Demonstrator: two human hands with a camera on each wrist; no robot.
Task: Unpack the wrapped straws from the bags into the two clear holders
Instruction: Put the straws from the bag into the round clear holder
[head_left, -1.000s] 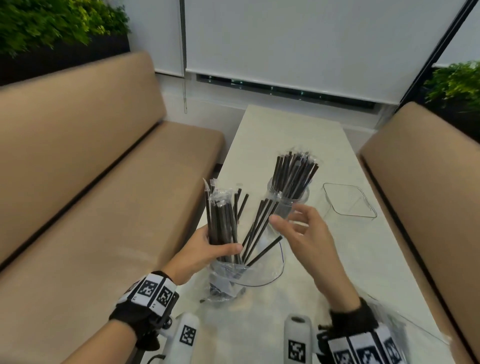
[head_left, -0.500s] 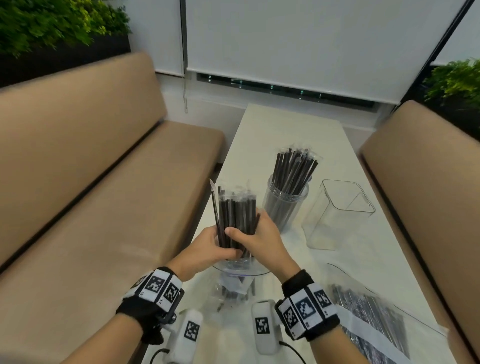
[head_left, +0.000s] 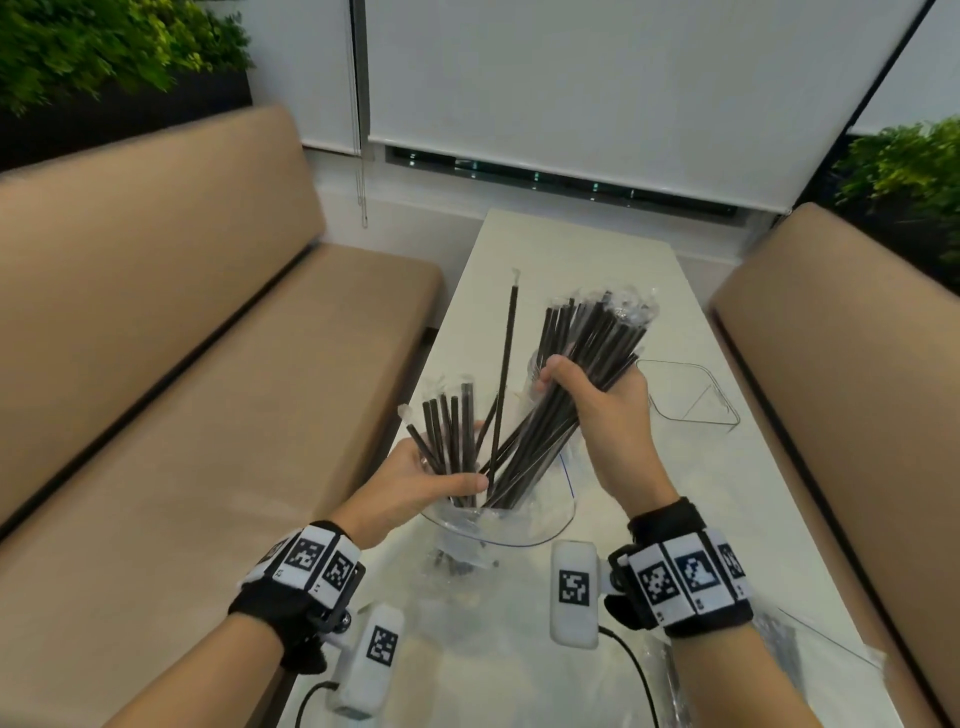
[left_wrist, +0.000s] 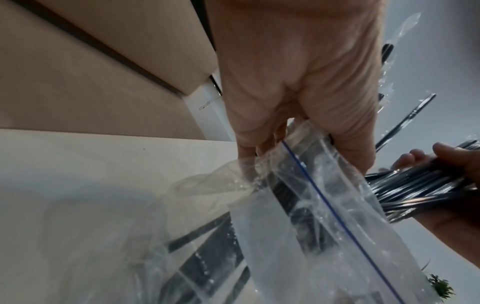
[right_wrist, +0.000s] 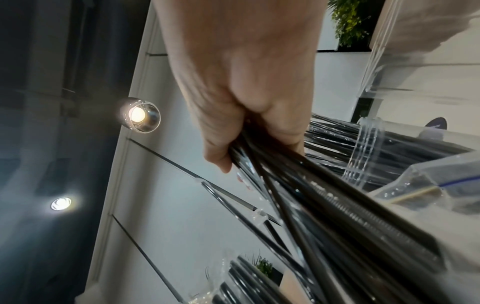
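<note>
While the right hand (head_left: 613, 415) curls its grip tight round a thick bundle of wrapped straws (head_left: 582, 364), lifted so the lower ends just reach the bag's mouth, the left hand (head_left: 410, 483) holds the open clear bag (head_left: 519, 525) together with a smaller cluster of straws (head_left: 449, 436) standing in it, thumb across the front. One straw (head_left: 506, 374) stands loose between the two hands, taller than the rest. The left wrist view alone shows the left fingers (left_wrist: 249, 148) pinching the bag's (left_wrist: 324, 216) blue-lined rim, with more straws lying lower in the bag. The right wrist view alone shows the right thumb and fingers (right_wrist: 221, 156) closed over the straws (right_wrist: 311, 195), and a filled round clear holder (right_wrist: 369, 148) just beyond. In the head view that holder is mostly hidden behind the bundle; a square clear holder (head_left: 691, 395) stands toward the right edge of the surface (head_left: 571, 260). A second bag (head_left: 810, 660) lies at the near right corner.
</note>
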